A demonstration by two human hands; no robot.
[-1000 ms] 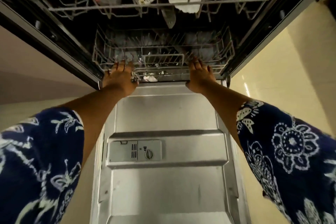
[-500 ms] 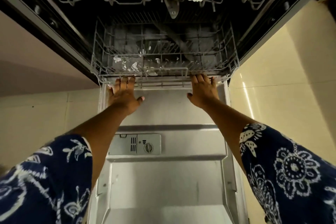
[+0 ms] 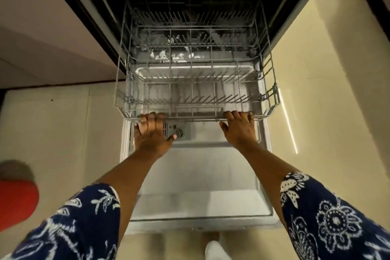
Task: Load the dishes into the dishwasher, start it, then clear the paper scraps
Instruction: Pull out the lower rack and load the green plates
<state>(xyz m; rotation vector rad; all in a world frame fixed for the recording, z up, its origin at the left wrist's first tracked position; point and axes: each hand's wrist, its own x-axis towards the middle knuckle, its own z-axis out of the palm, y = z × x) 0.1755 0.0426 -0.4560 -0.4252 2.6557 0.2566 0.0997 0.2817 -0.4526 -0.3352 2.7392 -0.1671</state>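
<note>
At the front rail of the lower rack I see both hands with fingers curled over the wire, left hand toward 9 o'clock and right hand toward 3. Most of the rack lies over the open door. Paper scraps lie at 12 o'clock, well beyond both grips.

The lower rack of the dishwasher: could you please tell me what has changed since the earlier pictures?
The lower rack has slid out of the tub toward the person, over the open door. The left hand and right hand have kept gripping its front rim, pulling it along. The door stays down.
</note>
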